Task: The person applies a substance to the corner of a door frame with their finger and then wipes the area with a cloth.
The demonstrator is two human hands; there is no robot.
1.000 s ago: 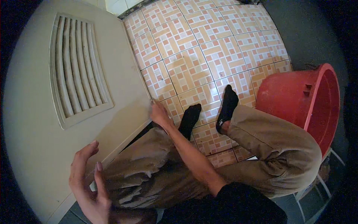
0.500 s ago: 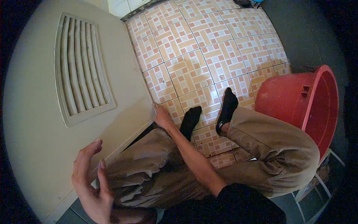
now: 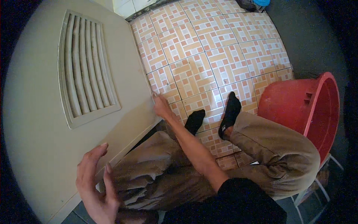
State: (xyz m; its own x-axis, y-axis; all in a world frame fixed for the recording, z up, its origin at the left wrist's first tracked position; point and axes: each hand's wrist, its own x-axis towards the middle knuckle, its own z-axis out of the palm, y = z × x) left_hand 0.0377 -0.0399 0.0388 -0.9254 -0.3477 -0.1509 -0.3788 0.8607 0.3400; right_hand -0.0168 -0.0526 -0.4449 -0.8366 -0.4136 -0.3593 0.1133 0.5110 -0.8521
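Observation:
A beige door with a slatted vent fills the left side. My right hand reaches across my lap to the door's edge, near its lower corner. Its fingers are bent together with the fingertips against that edge; whether anything small is between them cannot be made out. My left hand is raised over the lower part of the door, beside my left knee. Its thumb and fingers are apart, with nothing in them.
My feet in black socks rest on the patterned tile floor. A large red tub lies tipped on its side at the right, near a pale metal rack. A dark thing with a blue part is at the far wall.
My right hand has slid a little farther up the door's edge, away from the corner. My left hand keeps nearly the same pose. The whole view has shifted slightly.

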